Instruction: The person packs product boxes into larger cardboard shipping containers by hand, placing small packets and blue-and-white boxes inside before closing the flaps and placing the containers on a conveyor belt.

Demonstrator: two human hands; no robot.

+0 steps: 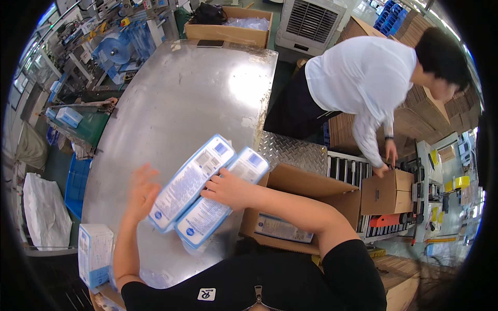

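- Right hand [228,189]: fingers clamped over two flat blue-and-white printed cartons [205,194], side by side, tilted, above the near right edge of the shiny sheet-metal bench [181,98].
- Left hand [141,193]: fingers spread wide, holding nothing, just beside the cartons' left edge; contact I can't tell.
- Open brown cardboard box [311,189] sits against the bench's right edge, one similar carton lying inside.
- Another blue-and-white carton [95,254] stands at the near left corner.
- I see a person in a white shirt [358,78] past the right edge, hands on a small closed cardboard box [386,193] on the roller conveyor [347,168].
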